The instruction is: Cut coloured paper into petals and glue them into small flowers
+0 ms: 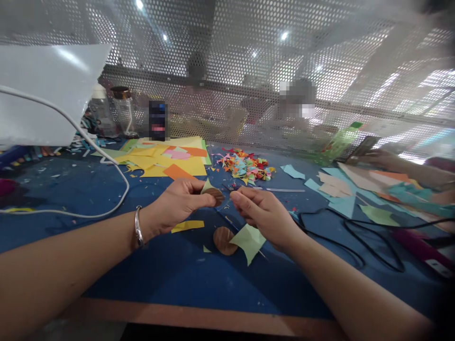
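My left hand is closed in a pinch on a small brown disc with a pale green paper scrap behind it. A silver bangle sits on that wrist. My right hand is closed just to the right of the disc, fingertips close to it; it seems to grip a thin dark tool, but I cannot make it out. Below the hands, on the blue table, lie a second brown disc, a light green paper piece and a yellow strip.
Yellow and orange paper sheets lie at the back, beside a heap of colourful scraps. Cut teal and cream papers spread right. A black cable and a white cable cross the table. Bottles stand before a perforated screen.
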Demonstrator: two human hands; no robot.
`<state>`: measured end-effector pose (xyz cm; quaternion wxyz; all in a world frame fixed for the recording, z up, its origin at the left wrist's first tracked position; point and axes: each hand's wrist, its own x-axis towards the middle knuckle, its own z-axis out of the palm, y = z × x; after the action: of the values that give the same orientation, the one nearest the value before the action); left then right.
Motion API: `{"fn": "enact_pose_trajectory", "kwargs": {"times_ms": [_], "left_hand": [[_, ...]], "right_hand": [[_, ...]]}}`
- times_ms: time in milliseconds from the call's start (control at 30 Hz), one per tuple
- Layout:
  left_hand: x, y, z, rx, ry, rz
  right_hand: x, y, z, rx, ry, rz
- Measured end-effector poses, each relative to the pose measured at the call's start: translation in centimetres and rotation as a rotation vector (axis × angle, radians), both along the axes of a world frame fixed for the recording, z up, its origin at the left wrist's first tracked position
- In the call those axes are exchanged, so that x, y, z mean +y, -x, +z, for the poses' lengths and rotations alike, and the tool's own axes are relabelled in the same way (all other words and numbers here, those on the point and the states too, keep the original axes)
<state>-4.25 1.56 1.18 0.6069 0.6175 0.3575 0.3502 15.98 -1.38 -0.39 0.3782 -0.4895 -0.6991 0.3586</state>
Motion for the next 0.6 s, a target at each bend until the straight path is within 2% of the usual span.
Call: {"fn": "enact_pose_trajectory", "kwargs": {"times_ms": [233, 400, 500, 600], "left_hand": [[0.2, 0.3, -0.7, 0.242, -0.217, -0.138], [0.0, 0.3, -0.8, 0.372, -0.331, -0.152], [-0.1, 0.0, -0.7, 0.371, -0.271, -0.125], [-0.4, -0.3, -0.4, 0.216, -0.089, -0.054]], "right_hand": [[-0.1, 0.8, 0.5, -0.023, -0.023, 0.025], [-0.2, 1.1, 0.2, -0.008, 0.019, 0.072], [-0.2, 1.0, 0.0, 0.020, 0.016, 0.081], [-0.1, 0.9, 0.0, 0.015, -0.004, 0.045]]}}
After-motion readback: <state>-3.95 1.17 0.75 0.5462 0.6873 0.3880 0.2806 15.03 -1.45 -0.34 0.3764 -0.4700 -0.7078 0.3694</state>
